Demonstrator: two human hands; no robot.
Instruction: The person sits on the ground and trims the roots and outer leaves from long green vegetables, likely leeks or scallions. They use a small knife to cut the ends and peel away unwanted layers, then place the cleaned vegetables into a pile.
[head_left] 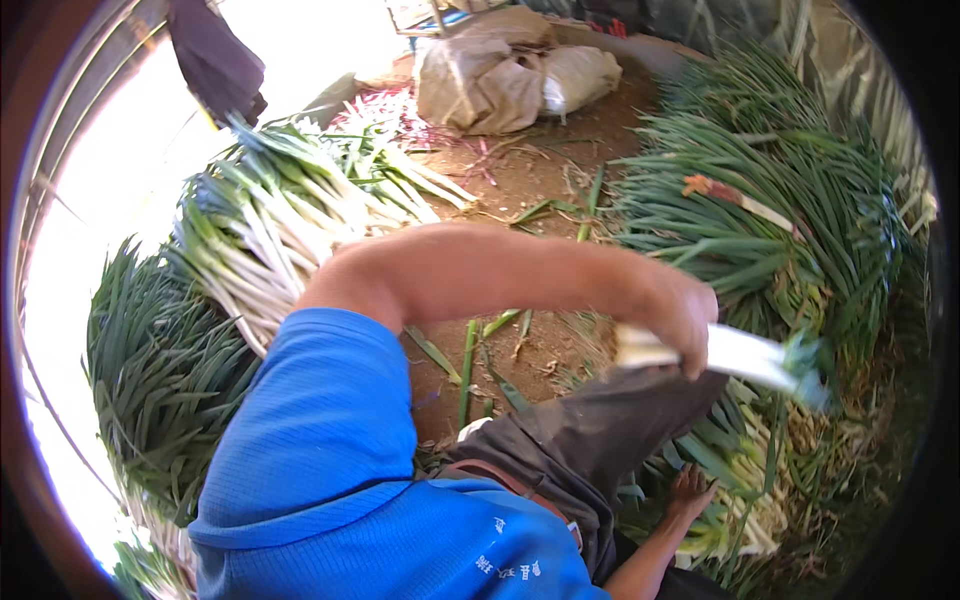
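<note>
Across the front of my body reaches my left arm, and my left hand is closed around a few green onions. Their white stalks are blurred by motion, with a whitish root end left of the hand and blue-green leaves to the right, above my right knee. Lower down, my right hand is held low with its fingers spread, empty as far as I can see. It is beside a heap of loose green onions with pale stalks; whether it touches them I cannot tell.
Cleaned green onions with white stalks are piled at the left, over more leafy bunches. A big uncleaned heap lies at the right. Tan sacks stand at the back on the brown soil floor. Dark cloth hangs at upper left.
</note>
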